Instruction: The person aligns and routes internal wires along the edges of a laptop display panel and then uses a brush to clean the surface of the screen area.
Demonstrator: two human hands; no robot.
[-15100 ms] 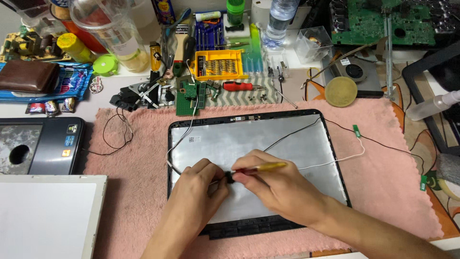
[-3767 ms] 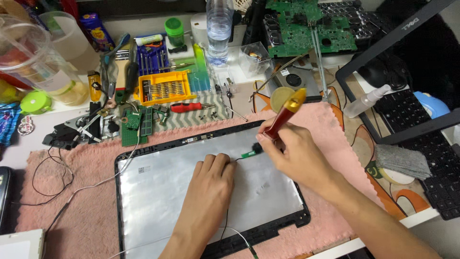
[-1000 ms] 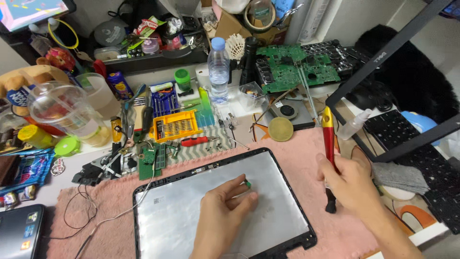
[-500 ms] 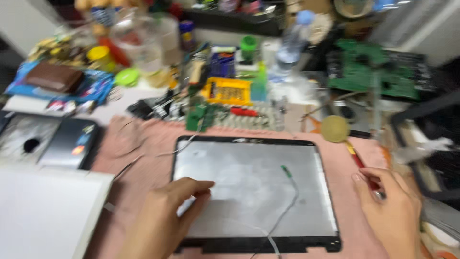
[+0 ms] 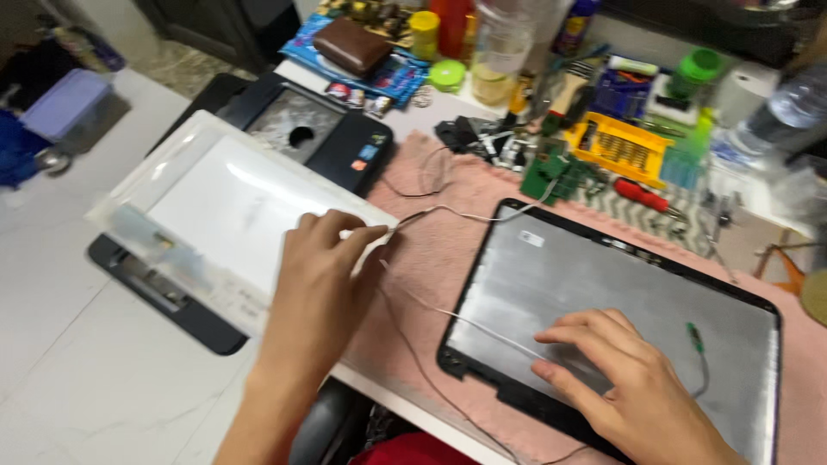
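Note:
My left hand point(image 5: 323, 280) reaches left over the table edge and pinches the near right corner of a white flat screen panel point(image 5: 224, 202) between thumb and fingers. A thin white cable point(image 5: 448, 211) runs from that corner toward the lid. My right hand point(image 5: 624, 379) lies flat, fingers spread, on the grey inner face of a black-rimmed laptop lid point(image 5: 603, 275) and holds nothing. A small green connector on a wire point(image 5: 693, 331) rests on the lid just right of that hand.
A black laptop base point(image 5: 297, 129) lies under the white panel. A pink towel point(image 5: 431, 258) covers the table. At the back are a yellow bit case point(image 5: 624, 146), a red screwdriver point(image 5: 642, 194), a green circuit board point(image 5: 551, 176), a brown wallet point(image 5: 349, 43) and a water bottle point(image 5: 784, 112).
The view has swung left. My left hand left the lid and took hold of the white panel's corner. My right hand no longer holds the screwdriver and rests flat on the lid.

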